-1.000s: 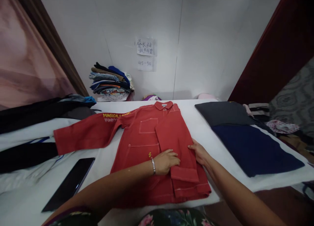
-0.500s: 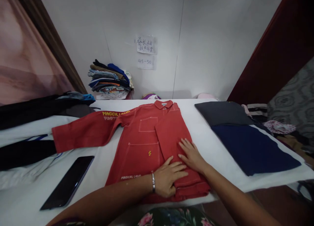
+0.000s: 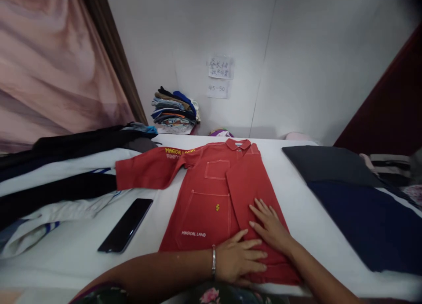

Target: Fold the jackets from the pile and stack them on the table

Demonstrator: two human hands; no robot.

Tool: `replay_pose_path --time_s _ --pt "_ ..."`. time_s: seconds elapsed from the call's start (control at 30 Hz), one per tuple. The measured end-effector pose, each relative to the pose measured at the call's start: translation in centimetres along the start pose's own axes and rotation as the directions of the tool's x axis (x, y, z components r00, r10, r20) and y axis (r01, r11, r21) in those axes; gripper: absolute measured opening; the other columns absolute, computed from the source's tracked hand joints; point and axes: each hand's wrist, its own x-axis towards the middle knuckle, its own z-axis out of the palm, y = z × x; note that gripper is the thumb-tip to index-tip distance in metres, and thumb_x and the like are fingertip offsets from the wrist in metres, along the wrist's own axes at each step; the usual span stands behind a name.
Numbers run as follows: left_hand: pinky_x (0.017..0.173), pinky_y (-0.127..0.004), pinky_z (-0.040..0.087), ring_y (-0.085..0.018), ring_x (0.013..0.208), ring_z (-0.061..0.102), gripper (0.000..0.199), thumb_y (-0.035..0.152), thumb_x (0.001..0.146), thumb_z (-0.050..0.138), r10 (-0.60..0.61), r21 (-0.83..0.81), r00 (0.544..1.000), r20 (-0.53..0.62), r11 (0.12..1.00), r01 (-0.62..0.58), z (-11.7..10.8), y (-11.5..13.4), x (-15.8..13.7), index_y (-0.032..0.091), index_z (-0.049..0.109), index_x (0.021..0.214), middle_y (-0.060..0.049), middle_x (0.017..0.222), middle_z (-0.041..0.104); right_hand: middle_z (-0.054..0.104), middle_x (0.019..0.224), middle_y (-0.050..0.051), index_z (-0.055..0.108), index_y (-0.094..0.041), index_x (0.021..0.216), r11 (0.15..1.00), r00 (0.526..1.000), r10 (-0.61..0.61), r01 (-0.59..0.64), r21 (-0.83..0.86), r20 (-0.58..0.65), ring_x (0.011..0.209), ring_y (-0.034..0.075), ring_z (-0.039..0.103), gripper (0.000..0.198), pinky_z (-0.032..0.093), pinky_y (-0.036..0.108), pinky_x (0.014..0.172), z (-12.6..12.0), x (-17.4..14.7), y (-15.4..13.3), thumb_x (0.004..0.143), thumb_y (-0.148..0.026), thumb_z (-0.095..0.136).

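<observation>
A red long-sleeved jacket (image 3: 211, 185) lies front side up before me, its collar toward the wall. One sleeve stretches out to the left, with yellow and pale lettering near the shoulder. The other side is folded in over the front, its sleeve running down toward the hem. My left hand (image 3: 239, 260), with a silver bracelet at the wrist, rests flat on the folded part near the hem, fingers spread. Just to the right, my right hand (image 3: 270, 225) also presses flat on the folded sleeve with its fingers apart. Neither hand grips the cloth.
A black phone (image 3: 125, 225) lies left of the jacket on the white table (image 3: 161, 220). Black and white garments (image 3: 66, 185) spread along the left. Dark grey and navy folded clothes (image 3: 359, 220) lie at right. A stack of clothes (image 3: 174, 110) stands by the wall, near paper notes (image 3: 220, 77).
The camera view has turned to the left, so everything appears farther right. Both hands stay flat on the folded side of the jacket, whose hem now looks smoother.
</observation>
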Motion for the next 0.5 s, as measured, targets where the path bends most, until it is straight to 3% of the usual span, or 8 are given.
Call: replay_pose_path --time_s 0.13,0.23,0.4,0.5 --pt "0.112 -0.054 0.032 -0.020 0.135 0.039 0.042 0.034 0.078 0.059 0.019 0.081 0.999 -0.033 0.997 -0.017 0.1 0.2 -0.1 0.039 0.056 0.120 0.004 0.132 0.058 0.026 0.154 0.008 0.042 -0.025 0.143 1.000 0.999 -0.017 0.017 -0.009 0.034 0.144 0.027 0.016 0.058 0.013 0.054 0.117 1.2 -0.4 0.5 0.093 -0.054 0.036" --pt "0.109 -0.049 0.038 -0.019 0.131 0.045 0.039 0.035 0.078 0.058 -0.009 0.055 0.999 -0.038 0.998 0.011 -0.3 0.3 -0.3 0.041 0.057 0.117 0.004 0.128 0.062 0.030 0.153 0.007 0.045 -0.026 0.141 0.999 1.000 -0.019 0.019 0.039 0.012 0.144 0.027 0.019 0.056 0.013 0.054 0.117 1.4 -0.3 1.2 0.092 -0.053 0.039" --pt "0.108 -0.048 0.037 -0.017 0.131 0.042 0.063 0.034 0.079 0.050 -0.065 -0.060 0.997 -0.052 0.996 0.061 -0.6 0.4 -1.0 0.049 0.035 0.138 0.001 0.132 0.059 0.036 0.151 0.007 0.054 -0.026 0.134 0.998 0.992 0.034 -0.027 0.062 -0.121 0.142 0.027 0.023 0.049 0.021 0.051 0.116 1.0 -0.5 3.1 0.091 -0.046 0.042" --pt "0.107 -0.050 0.038 -0.019 0.128 0.047 0.066 0.039 0.080 0.048 -0.083 -0.095 0.995 -0.048 0.992 0.078 -0.4 0.5 -1.1 0.051 0.028 0.141 0.000 0.128 0.061 0.035 0.151 0.007 0.052 -0.026 0.136 0.997 0.988 0.079 -0.079 0.001 -0.135 0.143 0.027 0.023 0.050 0.020 0.052 0.115 0.8 -0.9 4.3 0.091 -0.046 0.041"
